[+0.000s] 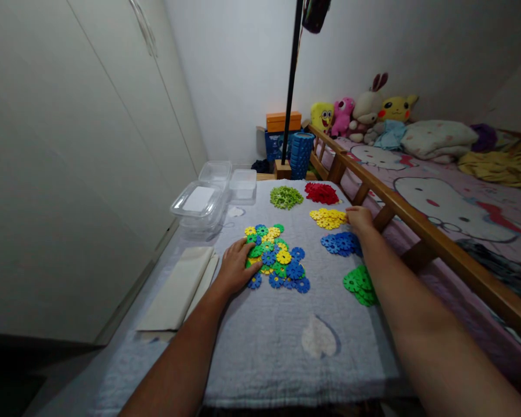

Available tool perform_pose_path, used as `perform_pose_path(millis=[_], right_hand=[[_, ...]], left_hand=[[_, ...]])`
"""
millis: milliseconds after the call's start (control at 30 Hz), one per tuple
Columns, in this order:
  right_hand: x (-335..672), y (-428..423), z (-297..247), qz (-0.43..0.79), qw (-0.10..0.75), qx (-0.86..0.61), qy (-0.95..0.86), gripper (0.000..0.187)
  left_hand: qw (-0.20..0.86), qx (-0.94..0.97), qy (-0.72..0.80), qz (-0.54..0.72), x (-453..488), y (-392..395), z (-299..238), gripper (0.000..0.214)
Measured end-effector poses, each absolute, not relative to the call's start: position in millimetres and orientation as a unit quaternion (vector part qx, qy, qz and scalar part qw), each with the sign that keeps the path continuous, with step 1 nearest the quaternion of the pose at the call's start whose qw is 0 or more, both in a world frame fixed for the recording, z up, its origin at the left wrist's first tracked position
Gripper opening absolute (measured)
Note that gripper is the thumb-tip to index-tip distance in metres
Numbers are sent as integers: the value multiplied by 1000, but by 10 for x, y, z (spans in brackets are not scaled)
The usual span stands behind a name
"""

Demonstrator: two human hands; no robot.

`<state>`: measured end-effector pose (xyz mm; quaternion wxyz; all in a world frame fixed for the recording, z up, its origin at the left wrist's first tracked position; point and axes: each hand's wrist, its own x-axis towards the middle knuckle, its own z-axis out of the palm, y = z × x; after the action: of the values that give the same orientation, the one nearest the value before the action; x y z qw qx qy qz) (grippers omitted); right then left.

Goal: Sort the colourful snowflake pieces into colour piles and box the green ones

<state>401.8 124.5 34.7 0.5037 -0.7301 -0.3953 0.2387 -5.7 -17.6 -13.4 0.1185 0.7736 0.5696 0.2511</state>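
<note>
A mixed heap of flat plastic snowflake discs (276, 259), in blue, green and yellow, lies on a grey cloth (286, 336). My left hand (235, 267) rests at the heap's left edge, fingers curled onto the discs. Sorted piles lie beyond and to the right: light green (286, 197), red (322, 193), yellow (328, 218), blue (341, 243) and dark green (359, 285). My right hand (359, 220) sits at the yellow pile's right edge, fingers bent down; whether it holds a disc is hidden.
Clear plastic boxes (200, 204) stand at the cloth's far left, with a folded cream cloth (180, 292) nearer. A wooden bed rail (417, 217) runs along the right. A black pole (292, 81) rises at the back. White wardrobe doors fill the left.
</note>
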Motion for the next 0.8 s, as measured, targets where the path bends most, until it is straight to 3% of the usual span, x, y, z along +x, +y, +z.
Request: perform_pose_path(millis=[167, 267, 400, 567, 800], right_hand=[[3463, 868, 465, 318, 501, -669, -447, 13], [3015, 523, 425, 367, 412, -587, -592, 14], [2593, 166, 295, 274, 299, -493, -770, 24], [2468, 59, 198, 176, 211, -490, -827, 30], [2504, 80, 127, 247, 288, -493, -783, 23]], left_hand=[[121, 774, 567, 253, -57, -179, -125, 53], [120, 773, 567, 257, -48, -189, -98, 52], [124, 767, 575, 257, -33, -204, -68, 53], [129, 766, 570, 267, -33, -198, -83, 53], [124, 763, 567, 285, -44, -185, -113, 52]])
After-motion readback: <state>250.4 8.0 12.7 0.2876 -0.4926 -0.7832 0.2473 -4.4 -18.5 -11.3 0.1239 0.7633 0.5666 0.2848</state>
